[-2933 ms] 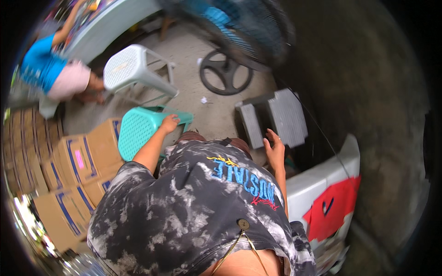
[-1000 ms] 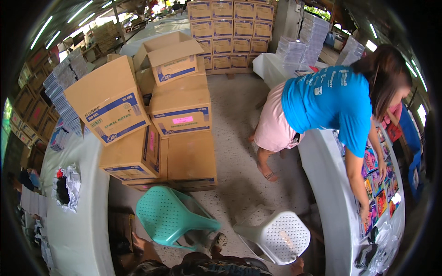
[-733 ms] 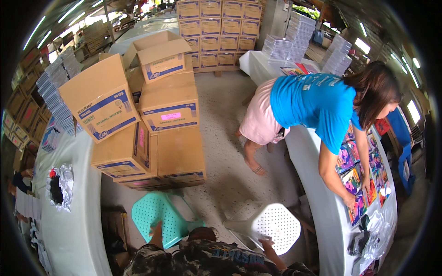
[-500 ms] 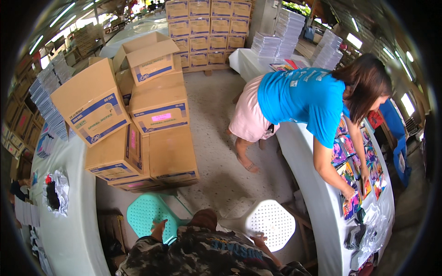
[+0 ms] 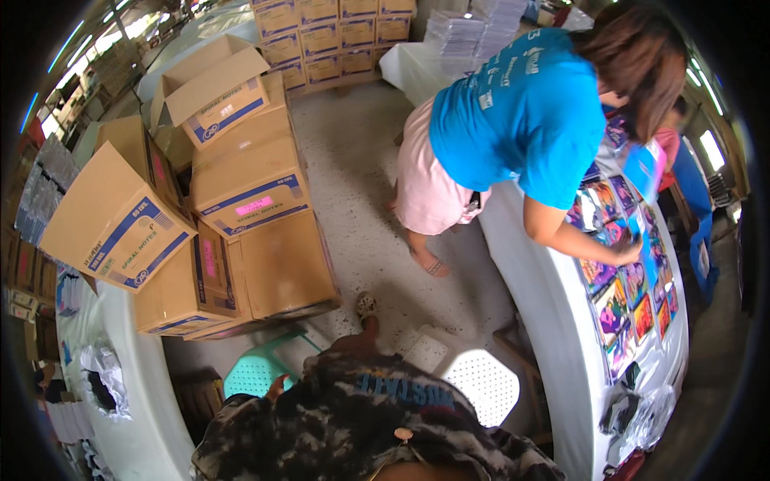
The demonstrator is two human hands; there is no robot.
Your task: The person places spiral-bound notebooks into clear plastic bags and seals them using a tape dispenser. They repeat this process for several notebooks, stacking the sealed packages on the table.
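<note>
At the right edge of the green plastic stool (image 5: 249,377) is my left hand (image 5: 277,386), only a small part showing past my patterned shirt. How its fingers lie cannot be made out, nor whether they press on the seat. My right hand is hidden behind my body. The white stool (image 5: 481,387), with a perforated seat, stands by my right side. One of my feet, in a patterned shoe (image 5: 366,305), is forward on the floor.
Stacked cartons (image 5: 257,192), some with raised flaps, stand ahead on the left. A co-worker in a blue shirt (image 5: 521,112) leans over colourful notebooks (image 5: 613,309) on the right-hand table (image 5: 553,345). Crumpled plastic (image 5: 650,421) lies near them. Another table (image 5: 152,385) runs along the left.
My view and body have shifted forward, and a foot has come into sight. My right hand has gone from the white stool out of view. The co-worker's arm has moved farther up the notebooks.
</note>
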